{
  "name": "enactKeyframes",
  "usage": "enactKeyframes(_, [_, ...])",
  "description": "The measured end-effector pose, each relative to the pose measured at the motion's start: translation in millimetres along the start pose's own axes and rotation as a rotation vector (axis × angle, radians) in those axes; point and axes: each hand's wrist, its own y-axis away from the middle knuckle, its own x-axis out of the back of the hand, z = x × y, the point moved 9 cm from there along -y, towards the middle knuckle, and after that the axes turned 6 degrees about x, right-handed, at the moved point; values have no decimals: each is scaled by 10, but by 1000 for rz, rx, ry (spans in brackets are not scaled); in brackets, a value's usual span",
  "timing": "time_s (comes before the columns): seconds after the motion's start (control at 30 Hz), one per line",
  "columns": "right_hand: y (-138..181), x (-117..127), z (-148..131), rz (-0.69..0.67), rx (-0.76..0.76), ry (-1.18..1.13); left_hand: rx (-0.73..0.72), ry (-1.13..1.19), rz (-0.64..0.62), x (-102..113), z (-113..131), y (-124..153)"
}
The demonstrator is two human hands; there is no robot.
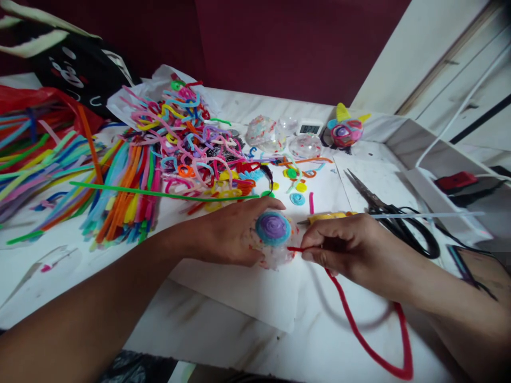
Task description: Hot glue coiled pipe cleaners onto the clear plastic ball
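My left hand (233,231) is wrapped around a clear plastic ball (275,239) that bears a blue and purple spiral of pipe cleaner on its top. My right hand (345,247) pinches the end of a long red pipe cleaner (371,346) against the ball's right side. The red pipe cleaner loops down over the white table toward my right forearm. Both hands rest on a white sheet of paper (255,292).
A heap of straight coloured pipe cleaners (115,191) and curled ones (191,138) lies at the left and back. Black scissors (395,218) and a yellow tool (329,216) lie to the right. Clear balls (305,144), a decorated ball (345,131) and a small clock (310,127) stand behind.
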Motion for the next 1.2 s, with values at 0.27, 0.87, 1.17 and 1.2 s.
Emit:
enactKeyframes(0.27, [35, -126, -77, -46, 61, 188, -53, 37, 22, -51, -22, -22])
enactKeyframes(0.87, [49, -263, -178, -167, 115, 277, 30, 23, 32, -76, -85, -31])
enactKeyframes(1.17, [150, 9, -215, -90, 133, 435, -15, 29, 31, -103, -66, -26])
enactKeyframes(1.2, [162, 78, -204, -71, 129, 466, -18, 24, 28, -105, -70, -27])
